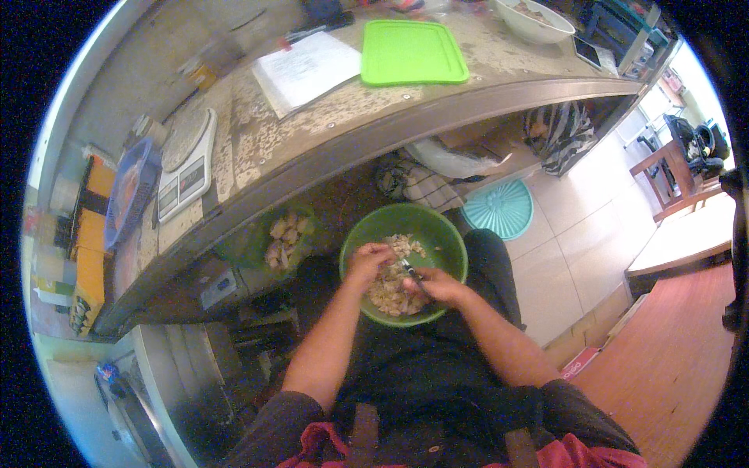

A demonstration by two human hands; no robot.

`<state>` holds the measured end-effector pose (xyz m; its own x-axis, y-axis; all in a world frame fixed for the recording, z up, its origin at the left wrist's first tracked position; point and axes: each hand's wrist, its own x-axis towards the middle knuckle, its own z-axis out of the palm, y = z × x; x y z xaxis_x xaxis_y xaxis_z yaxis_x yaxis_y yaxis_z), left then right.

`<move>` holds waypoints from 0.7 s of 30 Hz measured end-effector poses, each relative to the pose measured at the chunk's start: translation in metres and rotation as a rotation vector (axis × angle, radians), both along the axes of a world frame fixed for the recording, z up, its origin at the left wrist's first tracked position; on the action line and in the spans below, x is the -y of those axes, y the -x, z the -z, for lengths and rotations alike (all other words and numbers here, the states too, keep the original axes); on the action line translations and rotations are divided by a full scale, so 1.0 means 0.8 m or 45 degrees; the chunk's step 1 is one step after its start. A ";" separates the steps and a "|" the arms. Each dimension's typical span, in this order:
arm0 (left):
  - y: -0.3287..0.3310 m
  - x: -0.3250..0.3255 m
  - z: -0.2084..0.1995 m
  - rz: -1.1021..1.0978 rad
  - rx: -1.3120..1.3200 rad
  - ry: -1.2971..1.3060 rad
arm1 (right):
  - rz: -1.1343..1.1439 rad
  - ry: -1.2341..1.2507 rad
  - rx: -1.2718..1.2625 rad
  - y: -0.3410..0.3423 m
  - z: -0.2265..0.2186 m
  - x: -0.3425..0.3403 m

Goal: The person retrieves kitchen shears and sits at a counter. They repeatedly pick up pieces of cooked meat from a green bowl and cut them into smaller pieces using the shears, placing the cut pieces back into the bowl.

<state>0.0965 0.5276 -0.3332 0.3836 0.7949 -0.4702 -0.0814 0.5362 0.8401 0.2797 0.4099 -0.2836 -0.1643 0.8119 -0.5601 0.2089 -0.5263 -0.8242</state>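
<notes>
A green bowl (pixel 451 234) rests on my lap, with small pale chopped pieces (pixel 398 300) in its bottom. Above it, my right hand (pixel 438 287) is wrapped round the dark handle of a small knife (pixel 410 271), whose blade points toward my left hand. The fingers of my left hand (pixel 371 260) are pinched together over the bowl's left side. What they hold is too small to make out. To the left of the bowl, larger pale chunks (pixel 287 235) lie in a green container (pixel 314 226) under the counter.
On the worn counter (pixel 250 156) are a white kitchen scale (pixel 189 175), papers (pixel 308 70), a bright green lid (pixel 413 53) and a white bowl (pixel 538 22). A blue basket (pixel 129 191) is at the left. A turquoise ribbed lid (pixel 499 209) lies on the tiled floor; wooden furniture (pixel 647 374) stands right.
</notes>
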 end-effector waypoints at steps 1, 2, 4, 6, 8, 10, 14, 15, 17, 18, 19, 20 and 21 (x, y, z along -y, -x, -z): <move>-0.001 0.002 0.000 0.005 0.012 0.058 | 0.003 -0.005 -0.011 -0.001 -0.003 0.001; -0.003 0.003 0.000 -0.013 0.004 0.011 | -0.007 0.003 -0.019 -0.001 -0.006 0.002; -0.006 0.004 0.002 -0.033 -0.005 -0.003 | 0.034 -0.055 0.066 -0.002 -0.011 0.002; -0.010 0.002 0.007 -0.057 0.004 -0.015 | 0.047 -0.123 0.157 -0.001 -0.009 0.002; -0.015 -0.004 0.013 -0.048 -0.132 -0.135 | 0.095 -0.195 0.239 0.001 0.001 0.002; -0.017 -0.013 0.018 0.009 -0.437 -0.312 | 0.231 -0.231 0.294 0.002 0.017 0.004; -0.008 -0.029 0.026 0.230 -1.022 -1.038 | 0.445 -0.190 0.191 0.000 0.042 0.001; -0.007 -0.028 0.028 0.312 -1.033 -0.974 | 0.485 -0.185 0.145 -0.001 0.043 0.000; -0.006 -0.021 0.033 0.486 -1.091 -0.817 | 0.574 -0.188 0.042 -0.005 0.038 0.000; -0.006 -0.015 0.036 0.633 -1.139 -0.746 | 0.637 -0.128 -0.039 -0.006 0.033 0.001; -0.007 -0.005 0.038 0.754 -1.170 -0.716 | 0.635 -0.151 -0.127 -0.007 0.027 0.002; -0.007 0.003 0.040 0.908 -1.213 -0.640 | 0.651 -0.113 -0.243 -0.008 0.021 0.004; -0.009 0.008 0.040 0.952 -1.244 -0.758 | 0.645 -0.109 -0.404 -0.009 0.015 0.005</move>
<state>0.1035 0.5211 -0.3649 0.5194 0.7217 -0.4575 0.8199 -0.2699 0.5050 0.2868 0.4056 -0.2955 0.1064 0.8730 -0.4760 -0.3138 -0.4248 -0.8492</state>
